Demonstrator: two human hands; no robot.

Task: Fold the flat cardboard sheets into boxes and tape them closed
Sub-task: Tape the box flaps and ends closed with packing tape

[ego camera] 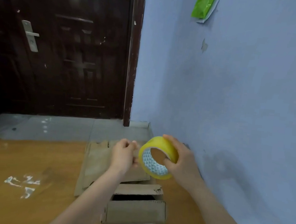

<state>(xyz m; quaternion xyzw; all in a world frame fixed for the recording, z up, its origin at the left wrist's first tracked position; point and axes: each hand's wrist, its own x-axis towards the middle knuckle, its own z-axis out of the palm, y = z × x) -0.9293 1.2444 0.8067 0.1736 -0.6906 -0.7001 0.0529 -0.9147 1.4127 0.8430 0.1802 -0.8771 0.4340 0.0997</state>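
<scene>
Folded brown cardboard box (136, 211), one, at 6 o'clock on orange wooden bench (19, 162); top flaps part-open, untaped. Flat brown cardboard sheets (99, 163) behind at 12; count unclear. Yellow roll of clear tape (158, 156), one, above sheets. Right hand (180, 161) fingers curled round roll. Left hand (123, 155) touching roll from 9, apparently pinching tape end.
</scene>
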